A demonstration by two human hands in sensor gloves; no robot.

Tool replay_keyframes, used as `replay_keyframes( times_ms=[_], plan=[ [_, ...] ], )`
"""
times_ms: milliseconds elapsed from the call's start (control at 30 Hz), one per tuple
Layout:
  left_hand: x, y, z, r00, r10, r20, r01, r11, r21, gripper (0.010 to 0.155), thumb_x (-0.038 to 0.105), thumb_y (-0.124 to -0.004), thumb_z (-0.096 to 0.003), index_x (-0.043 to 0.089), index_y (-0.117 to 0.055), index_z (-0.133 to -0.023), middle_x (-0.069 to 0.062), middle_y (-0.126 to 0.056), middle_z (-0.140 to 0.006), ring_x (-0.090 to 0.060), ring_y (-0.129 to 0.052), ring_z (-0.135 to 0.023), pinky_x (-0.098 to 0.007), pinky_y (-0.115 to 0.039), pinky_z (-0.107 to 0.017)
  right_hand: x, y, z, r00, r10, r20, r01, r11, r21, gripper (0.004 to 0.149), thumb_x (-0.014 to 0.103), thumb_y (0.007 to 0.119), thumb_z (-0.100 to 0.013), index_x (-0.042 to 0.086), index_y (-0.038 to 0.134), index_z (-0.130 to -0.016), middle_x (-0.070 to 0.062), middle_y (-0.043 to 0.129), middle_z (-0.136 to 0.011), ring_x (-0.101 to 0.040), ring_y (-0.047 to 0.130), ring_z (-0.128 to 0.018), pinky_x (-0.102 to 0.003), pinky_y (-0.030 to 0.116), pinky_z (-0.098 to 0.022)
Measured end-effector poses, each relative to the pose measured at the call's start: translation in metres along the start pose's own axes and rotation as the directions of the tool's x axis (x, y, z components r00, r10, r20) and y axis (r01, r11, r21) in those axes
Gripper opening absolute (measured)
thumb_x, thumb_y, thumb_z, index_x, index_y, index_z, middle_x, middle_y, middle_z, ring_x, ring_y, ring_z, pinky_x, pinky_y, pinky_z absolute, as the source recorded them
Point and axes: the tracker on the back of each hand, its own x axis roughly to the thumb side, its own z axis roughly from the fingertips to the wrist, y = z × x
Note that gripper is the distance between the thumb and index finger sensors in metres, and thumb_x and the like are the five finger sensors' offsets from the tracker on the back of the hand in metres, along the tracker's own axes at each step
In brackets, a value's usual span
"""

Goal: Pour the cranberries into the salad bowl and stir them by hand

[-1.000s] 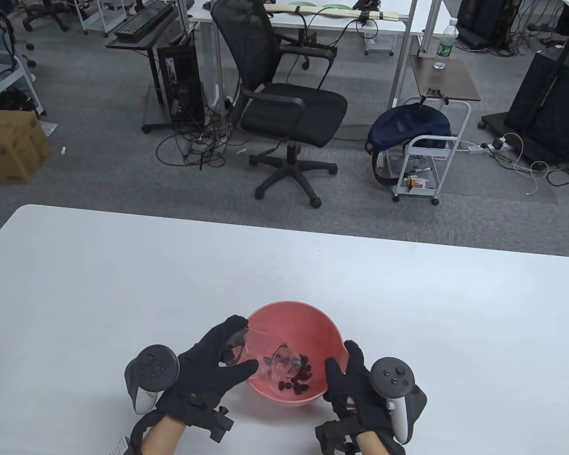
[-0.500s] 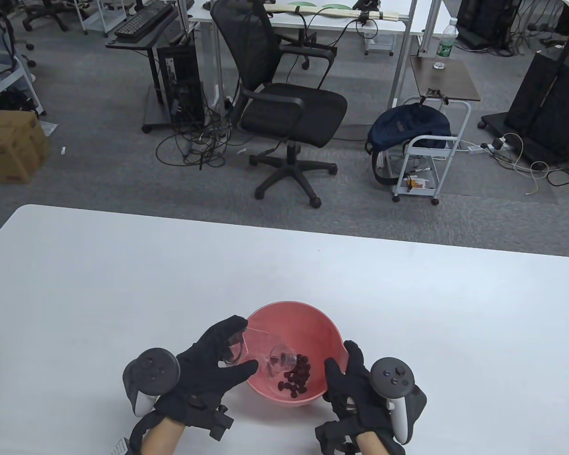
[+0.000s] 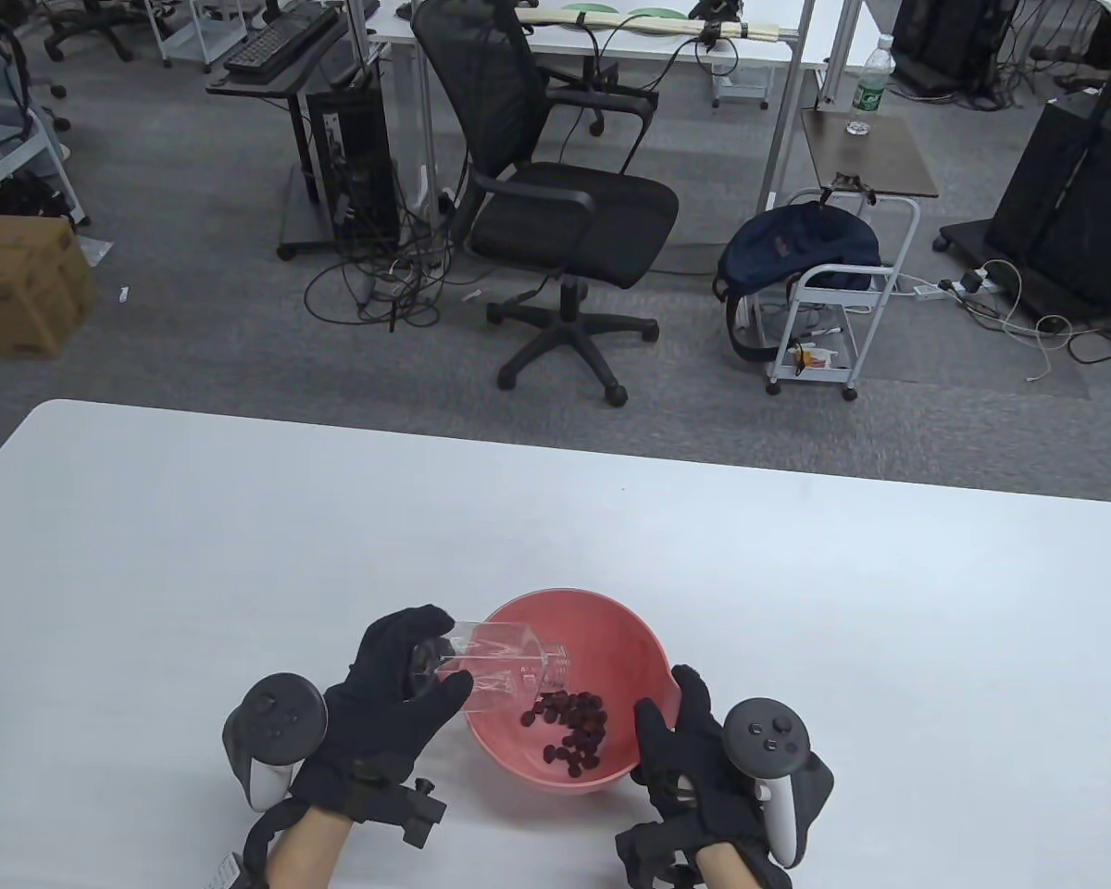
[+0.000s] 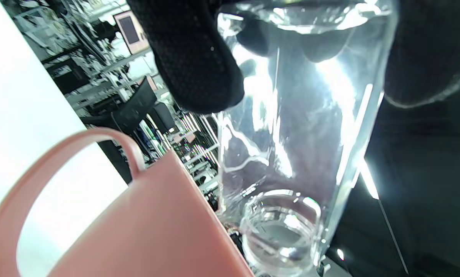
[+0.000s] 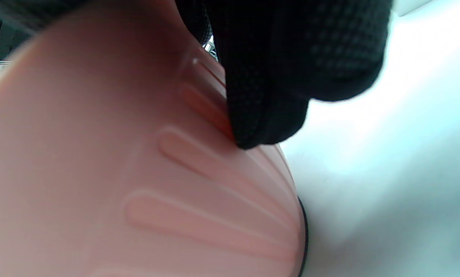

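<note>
A pink salad bowl [image 3: 611,622] stands near the table's front edge, with dark red cranberries [image 3: 569,727] lying in its bottom. My left hand [image 3: 398,671] grips a clear, empty-looking glass jar [image 3: 505,669], tilted on its side over the bowl's left rim with its mouth pointing into the bowl. In the left wrist view the jar [image 4: 291,146] fills the frame above the bowl's rim [image 4: 99,134]. My right hand [image 3: 680,732] holds the bowl's right wall, and its fingers [image 5: 268,115] press on the ribbed outer side [image 5: 157,173].
The white table [image 3: 194,537] stretches wide to the left, right and far side of the bowl. Beyond its far edge are a black office chair [image 3: 555,194], a white cart with a blue backpack [image 3: 810,250] and cables on the floor.
My left hand has drawn back to the left and levelled the jar from its steep tip. The jar's mouth has risen out of the bowl; the cranberries lie spread inside. The right hand kept still.
</note>
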Motion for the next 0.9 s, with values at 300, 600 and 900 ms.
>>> replay_keyframes(
  times_ms=[300, 600, 900],
  plan=[
    [-0.029, 0.025, -0.003, 0.962, 0.215, -0.169, -0.209, 0.977, 0.052, 0.099, 0.071, -0.104, -0.0358, 0.035, -0.039, -0.101, -0.006, -0.065, -0.107, -0.027, -0.098, -0.088, -0.030, -0.100, -0.057, 0.000, 0.000, 0.000, 1.000, -0.002, 0.000, 0.002, 1.000, 0.000, 0.070, 0.058, 0.074, -0.050, 0.025, 0.046, -0.104, -0.013, 0.075, -0.101, -0.020, 0.103, -0.039, -0.023, 0.093, -0.021],
    [-0.054, 0.041, -0.005, 0.947, 0.188, -0.260, -0.169, 0.981, 0.093, 0.094, 0.069, -0.098, -0.0410, 0.023, -0.052, -0.109, -0.008, -0.061, -0.103, -0.028, -0.092, -0.092, -0.037, -0.090, -0.065, 0.000, 0.000, 0.000, 1.000, -0.004, -0.001, 0.004, 1.000, -0.001, 0.070, 0.058, 0.074, -0.050, 0.025, 0.046, -0.104, -0.013, 0.075, -0.101, -0.020, 0.103, -0.039, -0.023, 0.092, -0.021],
    [-0.074, 0.046, -0.003, 0.905, 0.229, -0.358, -0.202, 0.973, 0.110, 0.095, 0.067, -0.098, -0.0414, 0.029, -0.046, -0.111, -0.004, -0.059, -0.106, -0.029, -0.078, -0.090, -0.031, -0.078, -0.066, -0.001, 0.000, 0.000, 1.000, -0.014, -0.001, 0.014, 1.000, 0.003, 0.070, 0.058, 0.074, -0.050, 0.025, 0.046, -0.104, -0.013, 0.075, -0.102, -0.021, 0.103, -0.040, -0.024, 0.092, -0.022]
  ],
)
